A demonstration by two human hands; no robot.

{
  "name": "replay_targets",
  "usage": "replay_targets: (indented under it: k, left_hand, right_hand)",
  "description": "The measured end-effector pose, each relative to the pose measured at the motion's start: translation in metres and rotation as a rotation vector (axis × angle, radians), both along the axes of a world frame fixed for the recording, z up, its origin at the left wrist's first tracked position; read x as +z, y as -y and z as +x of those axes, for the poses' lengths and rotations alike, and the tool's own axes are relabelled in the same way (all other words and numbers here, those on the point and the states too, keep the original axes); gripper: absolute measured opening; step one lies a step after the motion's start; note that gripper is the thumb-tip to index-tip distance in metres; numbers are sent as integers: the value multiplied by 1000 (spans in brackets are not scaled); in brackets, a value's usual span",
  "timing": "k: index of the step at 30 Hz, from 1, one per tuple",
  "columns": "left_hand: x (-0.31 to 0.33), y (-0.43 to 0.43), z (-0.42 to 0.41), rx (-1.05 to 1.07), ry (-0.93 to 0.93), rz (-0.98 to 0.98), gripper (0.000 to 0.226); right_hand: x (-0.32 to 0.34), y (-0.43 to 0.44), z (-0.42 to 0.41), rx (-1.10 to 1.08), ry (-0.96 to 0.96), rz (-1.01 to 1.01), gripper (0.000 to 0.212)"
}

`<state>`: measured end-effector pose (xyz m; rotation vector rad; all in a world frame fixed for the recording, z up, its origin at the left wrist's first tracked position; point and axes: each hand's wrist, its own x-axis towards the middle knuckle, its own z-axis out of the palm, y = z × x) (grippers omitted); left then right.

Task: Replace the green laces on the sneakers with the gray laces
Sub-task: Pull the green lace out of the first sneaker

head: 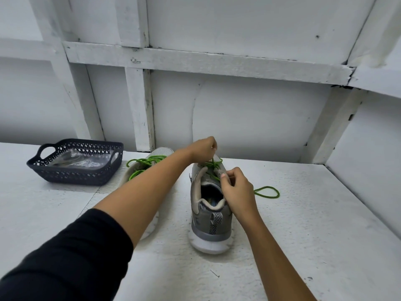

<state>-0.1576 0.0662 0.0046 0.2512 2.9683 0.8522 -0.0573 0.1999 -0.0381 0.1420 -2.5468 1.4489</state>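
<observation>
On the white textured counter (303, 224), centre: a gray mesh sneaker with a white sole (211, 222), heel near, toe toward the far white panelled wall (249, 116). Its bright green round lace (213, 165) is threaded at the upper eyelets. One end trails off to the right and lies in a loop on the counter.

The left hand (202, 148) reaches across from the left, above the far part of the lacing. Its grip pinches a strand of the lace and holds it raised. The right hand (237, 190) sits at the right edge of the tongue, and its thumb-and-forefinger grip pinches the lace there.

A second gray sneaker (160, 151) stands just left, largely hidden under the left forearm, with its green lace (143, 161) loose over the top.

Far left: a dark perforated plastic basket (76, 177) with handles holds a clear plastic bag (76, 159), contents unreadable.
</observation>
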Motion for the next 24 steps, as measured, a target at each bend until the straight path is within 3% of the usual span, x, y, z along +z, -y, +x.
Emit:
replay_targets:
  k: [4,9,13,15,17,19,23,24]
  left_hand:
    - [5,10,7,54,31,37,37]
    - [4,25,24,55,133,-5,24]
    - [-5,18,30,115,29,51,16]
    - [-5,16,24,168,36,174,20]
    - [2,16,18,219,137,505,25]
    - [10,18,14,262,161,641,24]
    - [25,24,11,168,-60,112,10]
    - [28,26,12,104,-76,58,14]
  right_hand:
    - [0,-1,1,-9,6,-10,15]
    - [0,1,1,-12,13,-12,14]
    - [1,1,1,-17,14,-17,14]
    - [1,1,1,-15,15,-12,15]
    - [1,0,2,-15,16,-17,14]
    - [1,0,2,-23,18,-31,14]
    - [1,1,2,-28,14,-27,14]
    - [0,1,2,-27,13,-27,14]
